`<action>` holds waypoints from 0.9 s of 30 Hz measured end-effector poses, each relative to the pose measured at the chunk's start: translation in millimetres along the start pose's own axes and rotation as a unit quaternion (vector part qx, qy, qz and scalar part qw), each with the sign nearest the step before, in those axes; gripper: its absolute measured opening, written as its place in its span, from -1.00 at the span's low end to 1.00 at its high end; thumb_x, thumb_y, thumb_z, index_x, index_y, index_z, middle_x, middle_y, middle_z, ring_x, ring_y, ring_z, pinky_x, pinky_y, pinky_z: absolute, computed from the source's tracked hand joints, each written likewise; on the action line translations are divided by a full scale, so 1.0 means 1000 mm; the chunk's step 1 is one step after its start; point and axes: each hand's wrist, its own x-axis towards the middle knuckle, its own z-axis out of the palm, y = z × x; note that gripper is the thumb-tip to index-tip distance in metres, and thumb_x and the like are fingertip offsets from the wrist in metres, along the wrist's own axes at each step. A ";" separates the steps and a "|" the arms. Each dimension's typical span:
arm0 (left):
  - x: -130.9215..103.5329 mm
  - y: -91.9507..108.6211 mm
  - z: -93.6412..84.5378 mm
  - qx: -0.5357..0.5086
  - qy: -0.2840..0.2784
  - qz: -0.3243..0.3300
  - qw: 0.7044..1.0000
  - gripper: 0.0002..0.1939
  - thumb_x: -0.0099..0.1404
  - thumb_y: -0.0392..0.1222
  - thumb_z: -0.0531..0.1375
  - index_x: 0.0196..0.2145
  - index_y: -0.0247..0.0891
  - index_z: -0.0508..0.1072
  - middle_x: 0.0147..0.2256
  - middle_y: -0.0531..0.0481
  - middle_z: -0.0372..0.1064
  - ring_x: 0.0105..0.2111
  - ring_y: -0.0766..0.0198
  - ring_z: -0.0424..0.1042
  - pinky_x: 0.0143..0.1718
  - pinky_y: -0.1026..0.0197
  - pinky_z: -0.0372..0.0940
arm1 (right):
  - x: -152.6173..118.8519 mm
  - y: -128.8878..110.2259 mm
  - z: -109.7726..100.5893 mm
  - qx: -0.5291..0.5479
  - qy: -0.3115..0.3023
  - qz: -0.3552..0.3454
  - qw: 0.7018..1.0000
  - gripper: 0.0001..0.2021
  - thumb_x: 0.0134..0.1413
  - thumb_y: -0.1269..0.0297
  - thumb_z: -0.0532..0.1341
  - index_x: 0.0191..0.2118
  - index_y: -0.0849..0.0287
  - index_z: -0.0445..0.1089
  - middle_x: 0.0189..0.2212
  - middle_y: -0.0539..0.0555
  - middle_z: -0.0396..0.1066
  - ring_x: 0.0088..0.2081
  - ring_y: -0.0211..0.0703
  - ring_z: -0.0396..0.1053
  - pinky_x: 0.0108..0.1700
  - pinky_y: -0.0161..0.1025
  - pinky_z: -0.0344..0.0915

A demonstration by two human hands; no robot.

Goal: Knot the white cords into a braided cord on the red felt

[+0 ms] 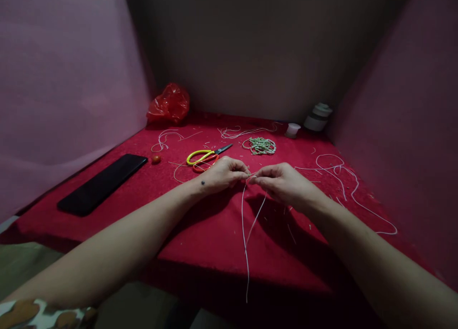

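My left hand (226,174) and my right hand (281,182) meet over the middle of the red cloth, fingertips almost touching. Each hand is closed in a pinch on a thin white cord (244,224). Two loose ends of the cord hang down from the fingers and cross, one reaching past the cloth's front edge. Whether there is a knot between the fingertips is too small to tell. Scissors (214,152) with one yellow and one red handle lie just beyond my left hand. A bundle of knotted green and white cord (262,146) lies farther back.
A black phone (103,183) and a small orange-red bead (156,159) lie at left. A red plastic bag (170,104) sits at the back left. A small white spool (292,129) and a white jar (317,118) stand at the back right. Loose white cord (354,190) curls at right.
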 end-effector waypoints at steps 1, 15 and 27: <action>0.000 0.000 -0.001 -0.009 -0.001 -0.004 1.000 -0.88 0.12 -0.28 0.14 -0.44 -0.39 0.43 -0.68 0.16 0.15 -0.70 0.53 0.04 -0.67 0.40 -0.05 | 0.003 -0.001 -0.003 0.016 -0.006 0.018 1.000 -0.81 0.01 0.24 0.15 -0.47 0.26 0.37 -0.75 -0.14 0.03 -0.72 -0.44 -0.10 -0.68 -0.40 -0.14; 0.000 -0.008 -0.007 -0.096 -0.052 -0.074 0.991 -0.87 0.14 -0.20 0.17 -0.44 -0.34 0.38 -0.72 0.15 0.16 -0.77 0.53 0.06 -0.75 0.40 -0.10 | 0.029 0.003 -0.010 0.138 -0.010 0.018 0.990 -0.88 -0.06 0.37 0.18 -0.54 0.25 0.33 -0.82 -0.16 0.04 -0.83 -0.48 -0.07 -0.81 -0.44 -0.16; 0.002 -0.005 -0.001 -0.017 -0.029 -0.067 0.997 -0.89 0.10 -0.22 0.16 -0.48 -0.33 0.38 -0.71 0.15 0.17 -0.74 0.50 0.12 -0.73 0.42 -0.04 | 0.035 0.008 -0.003 0.186 0.008 0.005 0.983 -0.90 -0.07 0.34 0.20 -0.51 0.25 0.35 -0.83 -0.16 0.05 -0.82 -0.46 -0.07 -0.81 -0.43 -0.16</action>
